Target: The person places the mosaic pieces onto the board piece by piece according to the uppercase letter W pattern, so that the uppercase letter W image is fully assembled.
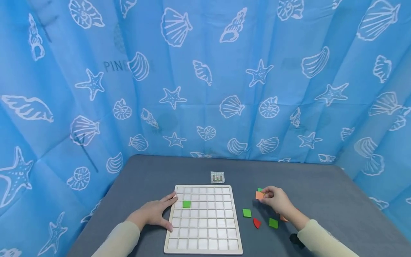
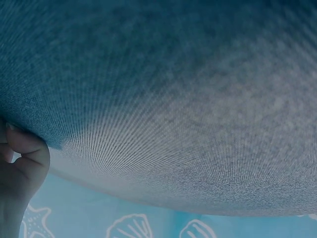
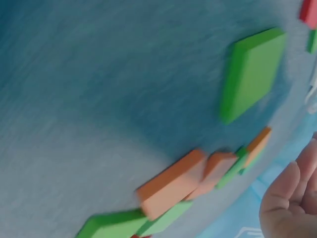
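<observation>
Cream-rimmed grid board (image 1: 166, 246) sits on the grey bench (image 1: 154, 171). Clock directions from board centre, head view. Left hand (image 1: 156, 211) at 9 o'clock: fingers and thumb spread, touching the board's rim there; grip released, nothing held. Right hand (image 1: 278, 202) at 2 o'clock, off the board: grip pinches an orange square tile (image 1: 259, 195) at the fingertips. A green piece (image 1: 260, 190) shows just behind that tile, partly covered.

On the board, one green square tile (image 1: 186, 204) at 10 o'clock: third row from the 12 o'clock edge, second column from the 9 o'clock edge. Small printed card (image 1: 217, 177) just past the rim at 1 o'clock.

Loose around 3 o'clock: nearer green tile (image 1: 247, 213), red curved-edge piece (image 1: 257, 223), farther green tile (image 1: 273, 223), orange piece (image 1: 284, 218) partly hidden by the right wrist. Black object (image 1: 296, 241) at 4 o'clock, can't identify. Blue seashell-print curtain (image 1: 205, 89) beyond, 12 o'clock.
</observation>
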A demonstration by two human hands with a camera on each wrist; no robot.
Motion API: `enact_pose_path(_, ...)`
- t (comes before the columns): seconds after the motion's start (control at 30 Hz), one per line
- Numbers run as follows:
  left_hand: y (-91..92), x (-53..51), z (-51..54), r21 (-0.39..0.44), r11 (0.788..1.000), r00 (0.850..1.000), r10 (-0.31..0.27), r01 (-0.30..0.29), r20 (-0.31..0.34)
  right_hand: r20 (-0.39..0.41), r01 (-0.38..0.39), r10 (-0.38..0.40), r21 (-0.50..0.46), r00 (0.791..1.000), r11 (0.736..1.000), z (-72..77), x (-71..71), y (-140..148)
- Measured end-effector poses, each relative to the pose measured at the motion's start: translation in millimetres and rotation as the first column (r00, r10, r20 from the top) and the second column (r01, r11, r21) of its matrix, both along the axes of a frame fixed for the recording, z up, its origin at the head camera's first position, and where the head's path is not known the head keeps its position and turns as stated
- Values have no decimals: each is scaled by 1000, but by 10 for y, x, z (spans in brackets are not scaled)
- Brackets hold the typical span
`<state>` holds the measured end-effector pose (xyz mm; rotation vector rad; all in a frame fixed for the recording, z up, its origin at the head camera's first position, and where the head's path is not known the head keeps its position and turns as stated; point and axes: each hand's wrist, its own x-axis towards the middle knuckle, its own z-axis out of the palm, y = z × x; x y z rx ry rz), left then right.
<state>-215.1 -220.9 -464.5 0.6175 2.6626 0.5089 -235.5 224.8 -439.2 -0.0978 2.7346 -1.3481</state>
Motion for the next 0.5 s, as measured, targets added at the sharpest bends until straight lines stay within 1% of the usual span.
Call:
enact_pose_path(0.07,5,-14,-11,-9,1000,1000,-1,1,-5,29,32,-31,-56,999,998,31,4,-33)
enact_pose_path(0.13,7,-18,-15,-13,1000,1000,-3,3,-10,47,42,-37,-100,998,994,62,7,-71)
enact_pose_path(0.33,14,2,8,-14,1000,1000,-5,4,-16,120,74,-48,-222,992,972,149,15,-236)
enact_pose_path(0.5,17,8,20,-7,1000,1000,-1,1,-4,158,79,-32,-300,987,951,183,18,-363)
